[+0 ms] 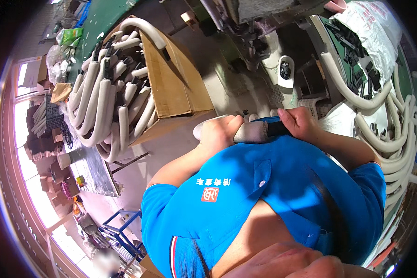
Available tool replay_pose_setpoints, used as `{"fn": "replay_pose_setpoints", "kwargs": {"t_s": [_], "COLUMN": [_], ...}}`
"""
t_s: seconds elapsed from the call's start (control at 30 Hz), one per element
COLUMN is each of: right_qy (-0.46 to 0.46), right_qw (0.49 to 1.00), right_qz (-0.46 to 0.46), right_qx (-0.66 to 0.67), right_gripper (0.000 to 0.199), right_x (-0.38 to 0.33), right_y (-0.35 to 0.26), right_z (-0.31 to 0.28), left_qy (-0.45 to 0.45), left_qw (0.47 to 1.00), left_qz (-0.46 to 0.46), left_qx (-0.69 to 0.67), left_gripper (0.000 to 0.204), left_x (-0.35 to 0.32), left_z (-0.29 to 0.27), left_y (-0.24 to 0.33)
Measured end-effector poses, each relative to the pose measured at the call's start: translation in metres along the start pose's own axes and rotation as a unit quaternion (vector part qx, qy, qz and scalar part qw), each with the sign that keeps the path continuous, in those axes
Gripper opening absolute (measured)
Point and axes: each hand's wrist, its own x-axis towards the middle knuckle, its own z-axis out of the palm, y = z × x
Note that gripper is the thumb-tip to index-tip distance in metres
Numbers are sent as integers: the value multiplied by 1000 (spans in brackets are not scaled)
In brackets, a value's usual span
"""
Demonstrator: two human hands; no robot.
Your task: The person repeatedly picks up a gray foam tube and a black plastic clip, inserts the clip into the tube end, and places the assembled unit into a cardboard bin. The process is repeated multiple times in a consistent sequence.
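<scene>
Blue shirt (273,185) nearest; both hands (259,127) clenched around white foam tube (252,132), black end.

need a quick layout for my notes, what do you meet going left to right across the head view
Bright windows → cardboard box packed with white foam-covered hoses → left hand on the white hose piece → right hand on its black end → loose pile of white hoses at the right.
</scene>
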Motion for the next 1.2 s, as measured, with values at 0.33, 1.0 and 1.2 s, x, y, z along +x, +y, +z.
{"fn": "replay_pose_setpoints", "kwargs": {"t_s": [0.33, 1.0, 1.2], "right_qy": [25, -278, -47], "right_qw": [997, 935, 929], "right_qz": [-61, 94, -219], "right_qx": [-47, 199, 295], "right_gripper": [38, 33, 27], "right_x": [-2, 29, 26], "right_y": [14, 8, 4], "right_z": [10, -71, -16], "left_qy": [51, 180, 226], "left_qw": [998, 973, 931], "left_qz": [-24, -94, -209], "left_qx": [-18, -111, -199], "left_gripper": [31, 31, 35], "left_x": [7, -3, 24], "left_z": [25, 34, 34], "left_y": [15, 23, 38]}}
